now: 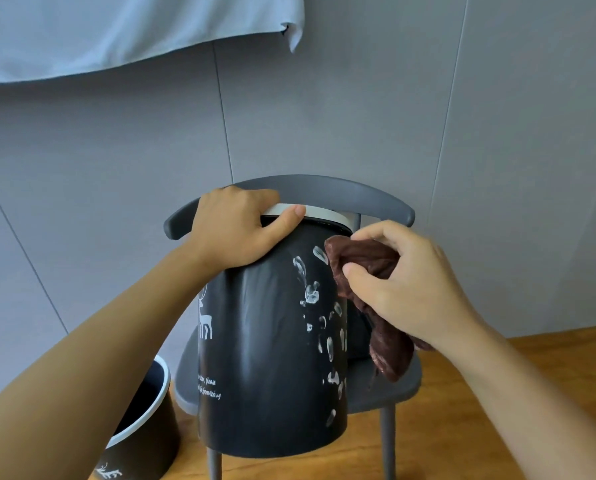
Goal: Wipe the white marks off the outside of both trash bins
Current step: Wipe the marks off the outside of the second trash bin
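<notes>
Two bins: one black bin (272, 358) stands on the seat of a grey chair (324, 192), and a second bin (144, 424) stands on the wooden floor (462, 427) at lower left, near the chair.
Left hand: the left hand (237, 226) holds the top of the bin on the chair; its fingers (255, 197) curl over the white rim (324, 213) and the thumb lies along the rim, which steadies the bin.
Right hand: the right hand (400, 285) pinches a brown cloth (369, 282), bunched between thumb and fingers; the loose end hangs down beside the bin.
Cloth position: the upper corner of the cloth touches the bin wall near the rim, at the right side, just beside the top mark.
Marks: many white marks (312, 294) run down the right part of the wall, from under the rim almost to the base; they look thick and not smeared.
Print: the white deer and text (206, 320) on the left side seem printed decoration, not dirt.
Progress: the wiping appears to be just at its start; almost all marks on this bin are left.
Second bin: only a part shows, with a white print low on its wall; whether it has marks cannot be told.
Left to do: probably the whole column of marks here, then a check of the floor bin.
</notes>
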`<state>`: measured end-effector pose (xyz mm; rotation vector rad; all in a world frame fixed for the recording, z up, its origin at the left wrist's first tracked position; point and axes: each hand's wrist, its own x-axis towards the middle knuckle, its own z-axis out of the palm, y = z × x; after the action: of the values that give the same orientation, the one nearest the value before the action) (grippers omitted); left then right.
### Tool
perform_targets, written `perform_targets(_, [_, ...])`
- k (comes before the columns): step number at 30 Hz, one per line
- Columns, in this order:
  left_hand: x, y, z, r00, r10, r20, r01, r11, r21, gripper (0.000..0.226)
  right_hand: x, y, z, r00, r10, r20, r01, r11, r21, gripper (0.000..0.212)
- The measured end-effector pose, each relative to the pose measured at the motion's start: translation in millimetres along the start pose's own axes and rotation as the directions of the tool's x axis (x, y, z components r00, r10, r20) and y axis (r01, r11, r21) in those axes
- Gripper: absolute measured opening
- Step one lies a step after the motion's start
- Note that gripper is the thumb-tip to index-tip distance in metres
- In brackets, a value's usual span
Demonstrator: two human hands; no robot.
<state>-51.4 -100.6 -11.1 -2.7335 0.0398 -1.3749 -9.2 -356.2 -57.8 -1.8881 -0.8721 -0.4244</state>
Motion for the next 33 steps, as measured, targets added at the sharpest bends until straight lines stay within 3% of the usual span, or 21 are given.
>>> perform_targets(4, [0.5, 0.8, 0.9, 1.0, -0.007, -0.008, 0.007, 1.0, 0.0, 0.063, -4.0, -1.8, 5.6, 0.995, -0.054, -0.081, 0.024, 0.943, -0.332, 0.037])
perform_targets(8, [3.0, 5.6, 4.8, 1.0, 0.01, -0.028, -0.009, 0.999, 0.031, 0.065, -4.9, -16.1, 24.0, 0.959, -0.19, -0.21, 0.05, 0.844, -0.534, 0.032])
perform_targets(10, [3.4, 5.6, 5.7, 0.999, 0.011, -0.039, -0.01, 1.0, 0.03, 0.065, -8.0, -22.2, 35.2, 0.953, -0.225, -0.203, 0.07, 0.814, -0.576, 0.037])
perform_targets(17, [2.4, -5.7, 7.3, 0.999, -0.038, -0.032, 0.038, 0.999, -0.003, 0.067, -32.6, -9.4, 47.6, 0.975, -0.201, 0.096, 0.223, 0.881, -0.418, 0.072])
perform_targets(24, [3.0, -7.5, 7.7, 0.998, -0.054, -0.018, 0.054, 0.998, -0.011, 0.067, -31.0, 8.6, 49.2, 0.987, -0.155, 0.036, 0.159, 0.974, -0.16, 0.066])
perform_targets(30, [5.2, -4.7, 8.6, 0.999, -0.054, 0.001, 0.054, 0.998, -0.014, 0.069, -34.3, 1.5, 60.4, 0.976, -0.216, -0.011, 0.21, 0.959, -0.19, 0.055])
perform_targets(33, [3.9, -6.7, 8.2, 0.997, -0.072, -0.003, 0.072, 0.997, -0.03, 0.067, -20.6, 6.6, 48.8, 0.987, -0.119, -0.107, 0.11, 0.991, -0.081, 0.059])
